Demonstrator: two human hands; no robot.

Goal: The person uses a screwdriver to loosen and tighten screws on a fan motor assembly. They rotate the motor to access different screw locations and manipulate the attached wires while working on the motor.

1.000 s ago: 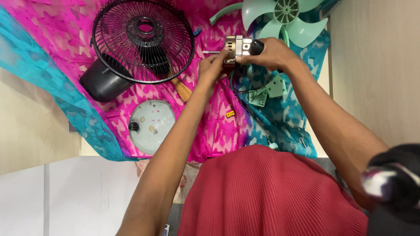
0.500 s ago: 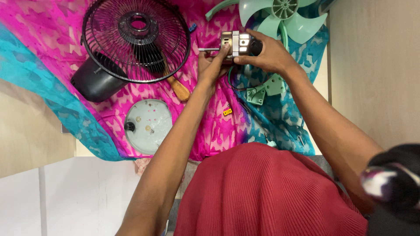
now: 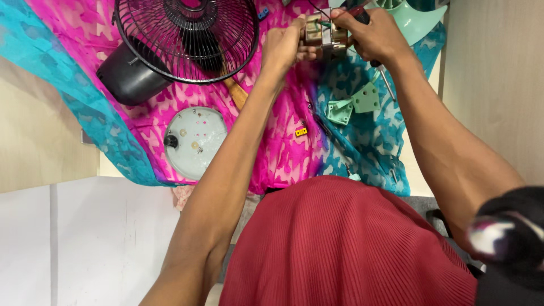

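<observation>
Gripping: both hands closed on motor (image 3: 323, 35)
Left hand (image 3: 283, 48): motor side
Right hand (image 3: 371, 37): motor, screwdriver (image 3: 385, 79)
Nearby: fan guard (image 3: 187, 34)

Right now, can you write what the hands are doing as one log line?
left hand: grips fan motor | right hand: grips motor, screwdriver | nearby: black fan grille

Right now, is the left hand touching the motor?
Touching. The head view shows the left hand gripping the motor at its left side, fingers against it.
</observation>
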